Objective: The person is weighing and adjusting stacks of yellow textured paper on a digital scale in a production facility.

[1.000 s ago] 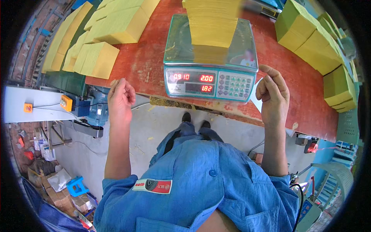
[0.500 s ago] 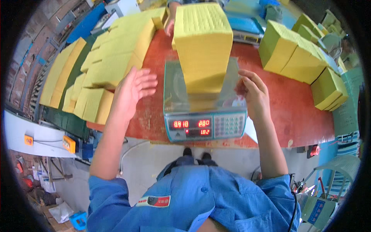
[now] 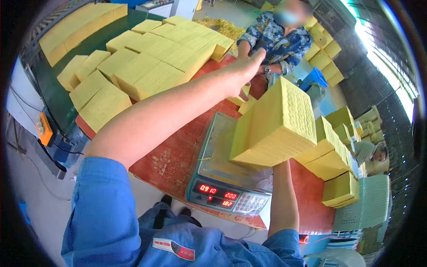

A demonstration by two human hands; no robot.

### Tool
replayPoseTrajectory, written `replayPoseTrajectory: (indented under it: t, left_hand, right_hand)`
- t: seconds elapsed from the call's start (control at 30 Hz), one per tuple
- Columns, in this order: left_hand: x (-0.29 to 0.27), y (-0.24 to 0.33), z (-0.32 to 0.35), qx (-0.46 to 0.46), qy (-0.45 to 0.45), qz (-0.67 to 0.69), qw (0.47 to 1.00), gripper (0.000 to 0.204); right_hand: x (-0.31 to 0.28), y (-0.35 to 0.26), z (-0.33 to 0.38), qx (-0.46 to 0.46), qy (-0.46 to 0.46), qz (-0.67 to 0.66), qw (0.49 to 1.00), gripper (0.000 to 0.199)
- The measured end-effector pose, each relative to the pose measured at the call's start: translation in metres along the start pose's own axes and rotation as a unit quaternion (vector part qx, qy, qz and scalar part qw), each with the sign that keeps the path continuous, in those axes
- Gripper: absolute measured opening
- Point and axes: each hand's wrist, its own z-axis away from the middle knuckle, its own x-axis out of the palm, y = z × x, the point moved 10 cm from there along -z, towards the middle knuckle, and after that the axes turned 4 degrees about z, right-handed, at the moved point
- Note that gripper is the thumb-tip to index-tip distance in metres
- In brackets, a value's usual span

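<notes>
A tall stack of yellow paper sheets [image 3: 267, 127], its top marked with rows of dents, stands on the plate of a digital scale [image 3: 222, 160] with lit red digits. My left arm reaches across the table to the far side. The left hand [image 3: 247, 73] is open there, thumb raised apart from the fingers, beyond the stack and close to a smaller yellow paper piece [image 3: 247, 105]. My right forearm [image 3: 283, 196] goes behind the stack's right side; the stack hides that hand and its fingers, so whether it touches or grips the paper cannot be told.
Many yellow paper blocks [image 3: 155, 62] lie at the left of the red table [image 3: 164, 155]. More blocks [image 3: 329, 151] line the right side. Opposite me stands a co-worker [image 3: 278, 35] with forearms over the table. A pale green plastic chair [image 3: 362, 202] is at the right.
My left hand has gone from beside the scale to the table's far side. The right hand has passed behind the stack. The view has turned and lifted, showing the co-worker.
</notes>
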Motion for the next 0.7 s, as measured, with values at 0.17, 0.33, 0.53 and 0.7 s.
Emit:
replayPoseTrajectory:
  t: [0.17,0.33,0.53,0.7]
  left_hand:
    - [0.009,-0.024,0.007,-0.052,0.004,0.018,0.998,0.085]
    - [0.063,-0.018,0.018,-0.083,-0.122,-0.048,0.988,0.071]
    - [0.085,-0.012,0.017,-0.010,-0.194,-0.192,0.962,0.034]
    - [0.071,0.004,0.044,0.028,-0.158,-0.282,0.946,0.028]
  right_hand:
    - [-0.004,0.015,0.001,0.018,-0.001,0.045,0.999,0.041]
    - [-0.009,0.026,0.016,0.000,0.028,0.048,0.998,0.041]
    - [-0.028,0.032,0.052,-0.041,0.138,-0.007,0.990,0.041]
    - [-0.011,0.010,0.115,0.019,0.228,-0.005,0.973,0.037]
